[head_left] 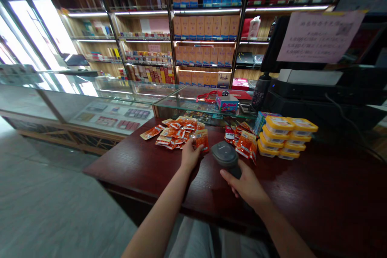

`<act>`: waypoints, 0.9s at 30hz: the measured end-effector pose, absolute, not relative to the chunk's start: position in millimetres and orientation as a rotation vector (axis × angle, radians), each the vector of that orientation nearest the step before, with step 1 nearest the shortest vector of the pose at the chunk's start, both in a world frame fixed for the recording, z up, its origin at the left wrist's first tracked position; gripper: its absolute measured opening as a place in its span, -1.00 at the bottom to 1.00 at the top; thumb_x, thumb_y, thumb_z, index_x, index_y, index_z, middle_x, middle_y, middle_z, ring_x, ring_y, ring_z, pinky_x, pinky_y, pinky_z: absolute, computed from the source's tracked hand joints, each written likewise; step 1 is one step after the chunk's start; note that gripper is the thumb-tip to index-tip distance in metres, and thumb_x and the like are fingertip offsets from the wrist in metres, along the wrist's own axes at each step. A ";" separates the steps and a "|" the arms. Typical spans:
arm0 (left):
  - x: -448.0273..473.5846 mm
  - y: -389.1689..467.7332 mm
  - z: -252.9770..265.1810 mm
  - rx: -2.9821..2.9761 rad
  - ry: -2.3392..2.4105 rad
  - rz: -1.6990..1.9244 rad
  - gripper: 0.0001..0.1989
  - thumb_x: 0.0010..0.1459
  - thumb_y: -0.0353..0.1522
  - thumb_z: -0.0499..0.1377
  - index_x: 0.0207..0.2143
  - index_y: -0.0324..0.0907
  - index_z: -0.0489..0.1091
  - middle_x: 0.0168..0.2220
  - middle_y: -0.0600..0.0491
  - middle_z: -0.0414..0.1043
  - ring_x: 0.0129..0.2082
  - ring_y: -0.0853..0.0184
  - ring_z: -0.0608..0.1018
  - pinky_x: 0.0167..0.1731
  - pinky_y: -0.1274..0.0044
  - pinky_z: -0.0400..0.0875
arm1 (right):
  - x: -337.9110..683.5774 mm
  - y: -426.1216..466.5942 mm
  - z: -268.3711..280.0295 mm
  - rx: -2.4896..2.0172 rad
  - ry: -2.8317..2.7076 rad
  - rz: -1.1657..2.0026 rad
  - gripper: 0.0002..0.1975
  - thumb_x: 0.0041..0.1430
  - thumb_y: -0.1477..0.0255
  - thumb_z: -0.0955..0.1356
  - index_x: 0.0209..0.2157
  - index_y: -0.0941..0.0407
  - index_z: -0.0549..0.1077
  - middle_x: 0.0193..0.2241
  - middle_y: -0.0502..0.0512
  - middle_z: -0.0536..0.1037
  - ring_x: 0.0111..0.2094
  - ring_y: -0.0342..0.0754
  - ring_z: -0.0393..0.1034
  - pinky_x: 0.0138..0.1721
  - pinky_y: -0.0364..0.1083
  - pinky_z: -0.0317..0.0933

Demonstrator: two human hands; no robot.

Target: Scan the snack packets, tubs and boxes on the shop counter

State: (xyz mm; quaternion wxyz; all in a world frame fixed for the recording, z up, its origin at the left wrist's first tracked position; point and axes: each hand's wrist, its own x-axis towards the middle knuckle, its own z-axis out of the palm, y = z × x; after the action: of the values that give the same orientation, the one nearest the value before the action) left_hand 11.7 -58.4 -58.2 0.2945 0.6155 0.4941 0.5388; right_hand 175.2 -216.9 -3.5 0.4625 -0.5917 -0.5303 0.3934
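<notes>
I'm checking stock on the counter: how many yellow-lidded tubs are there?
8 yellow-lidded tubs show: four in the left stack, four in the right stack, side by side on the counter. Others could be hidden behind them.

Dark slanted scanner [225, 154], right of a glossy orange packet [202, 138] beside a packet heap [177, 132]

Bare forearms [165, 205], bare hands [189, 157], pale greyish legwear [191, 238]
</notes>
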 end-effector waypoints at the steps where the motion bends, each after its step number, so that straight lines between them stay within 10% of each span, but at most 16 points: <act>1: 11.5 -59.1 -56.9 1.636 1.307 1.449 -0.80 -0.09 -0.32 0.26 -0.36 -0.20 0.40 -0.44 0.08 0.45 -0.46 0.36 0.48 -0.47 0.55 0.38 | 179.4 -216.1 -1.9 -1.523 -1.420 0.854 -0.63 0.03 0.17 0.36 -0.19 0.11 0.36 -0.57 -0.04 0.47 -0.60 -0.08 0.38 -0.61 -0.14 0.20; 4: 11.5 -62.3 -51.0 1.601 1.264 1.481 -0.80 -0.07 -0.29 0.23 -0.36 -0.20 0.41 -0.42 0.07 0.46 -0.48 0.38 0.46 -0.53 0.58 0.37 | 186.4 -214.8 2.0 -1.771 -1.754 0.468 -0.71 0.10 0.25 0.35 -0.18 0.11 0.40 -0.33 0.16 0.58 -0.30 0.09 0.50 -0.34 -0.04 0.28; 10: 14.0 -66.1 -39.9 1.310 1.130 1.568 -0.68 -0.08 -0.18 0.23 -0.34 -0.22 0.37 -0.49 0.12 0.38 -0.59 0.44 0.40 -0.66 0.61 0.33 | 178.2 -210.9 -1.4 -2.030 -2.040 -0.158 -0.76 0.15 0.36 0.34 -0.15 0.17 0.38 -0.33 0.22 0.55 -0.33 0.11 0.51 -0.36 -0.04 0.26; 19: 38.9 -52.0 -3.6 1.139 1.053 1.385 -0.58 -0.24 -0.10 0.33 -0.49 -0.27 0.37 -0.61 0.17 0.26 -0.63 0.54 0.32 -0.61 0.65 0.36 | 183.8 -203.5 -16.7 -2.003 -2.045 -0.213 -0.66 0.15 0.39 0.35 -0.04 0.18 0.34 -0.30 0.21 0.52 -0.29 0.10 0.47 -0.32 -0.04 0.27; 27: 145.2 -21.6 20.2 1.285 1.049 1.068 -0.89 -0.03 -0.39 0.23 -0.47 -0.29 0.40 -0.62 0.12 0.35 -0.66 0.49 0.40 -0.54 0.56 0.40 | 186.2 -199.0 -28.2 -1.995 -2.017 -0.174 -0.60 0.18 0.40 0.31 0.05 0.22 0.34 -0.26 0.26 0.51 -0.25 0.13 0.43 -0.26 0.01 0.28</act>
State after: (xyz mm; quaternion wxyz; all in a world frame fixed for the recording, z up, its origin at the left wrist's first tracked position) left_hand 145.2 -21.6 20.2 0.5517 0.5431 0.4437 0.4514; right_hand 186.2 -199.0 -28.2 0.1493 -0.6941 -0.7017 -0.0604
